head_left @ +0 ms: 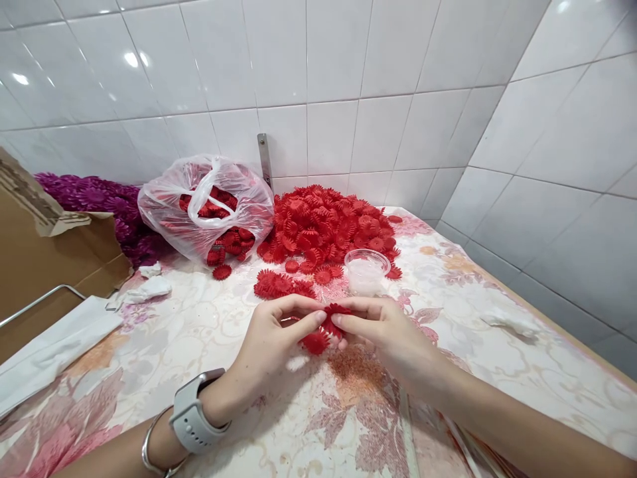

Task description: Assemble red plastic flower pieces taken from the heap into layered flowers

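Note:
Between my two hands is a red artificial flower head [336,318], pinched by thumbs and fingers from both sides. My left hand [283,332], with a watch and bangle on its wrist, grips its left edge. My right hand [383,332] grips the right edge. Below the held piece, another red flower piece [316,342] shows by my left fingertips; whether it is held or lies on the table I cannot tell. Just beyond my hands are a short row of red flower heads [281,284] and a clear round plastic tub [367,272] with whitish contents.
A large heap of red flower heads [333,222] lies against the tiled wall. Left of it sit a tied plastic bag [209,212] of red pieces, purple flowers [107,202] and a cardboard box [54,245]. A floral cloth [164,358] covers the table.

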Motion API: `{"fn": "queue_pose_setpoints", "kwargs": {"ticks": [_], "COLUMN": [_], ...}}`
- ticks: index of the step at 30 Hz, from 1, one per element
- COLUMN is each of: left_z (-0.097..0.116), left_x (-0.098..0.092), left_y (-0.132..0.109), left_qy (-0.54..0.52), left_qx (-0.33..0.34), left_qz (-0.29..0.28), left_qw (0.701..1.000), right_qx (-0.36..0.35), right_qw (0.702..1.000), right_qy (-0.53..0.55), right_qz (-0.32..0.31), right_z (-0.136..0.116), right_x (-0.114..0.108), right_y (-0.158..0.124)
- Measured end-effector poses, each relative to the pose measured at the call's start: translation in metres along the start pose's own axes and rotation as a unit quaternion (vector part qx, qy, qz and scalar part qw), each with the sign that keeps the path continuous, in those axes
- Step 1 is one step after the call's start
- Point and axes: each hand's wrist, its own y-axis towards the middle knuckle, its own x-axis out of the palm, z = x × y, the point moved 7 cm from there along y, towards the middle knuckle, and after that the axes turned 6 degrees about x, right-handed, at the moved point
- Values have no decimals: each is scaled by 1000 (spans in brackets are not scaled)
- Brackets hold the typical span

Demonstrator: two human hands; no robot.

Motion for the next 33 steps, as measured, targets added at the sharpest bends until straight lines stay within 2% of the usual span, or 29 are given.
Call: {"fn": "queue_pose_setpoints", "kwargs": {"ticks": [5,11,17,19,21,23,25,26,29,31,33], "left_z": [-3,2,3,7,8,5,0,-2,-8,-10,-9], "left_x": [-1,-12,-15,-12,-6,1,4,4,8,13,18], "left_y": [0,5,5,4,2,1,0,-1,-3,-5,-7], "left_qy": [-3,-1,-21,6,25,20,1,-11,-58,-91,-101], "left_qx": [-13,28,29,44,40,20,-3,-14,-57,-79,-79], "left_qz": [4,62,87,74,32,-9,-26,-27,-34,-56,-79], "left_qw": [1000,998,996,996,998,1000,1000,999,996,991,989], "right_qx": [10,37,16,0,-19,-66,-165,-230,-407,-475,-505], "right_qw": [999,998,998,998,996,985,950,916,781,707,666], "right_qy": [-3,-32,-46,-62,-90,-154,-254,-309,-445,-497,-524], "right_qz": [-37,-49,-25,-10,5,30,79,108,163,164,162], "right_z": [6,8,4,1,-4,-11,-24,-31,-42,-41,-39], "right_x": [4,3,0,-2,-4,-6,-7,-7,5,14,20], "right_y": [2,3,2,2,1,-1,-6,-12,-32,-41,-45]}}
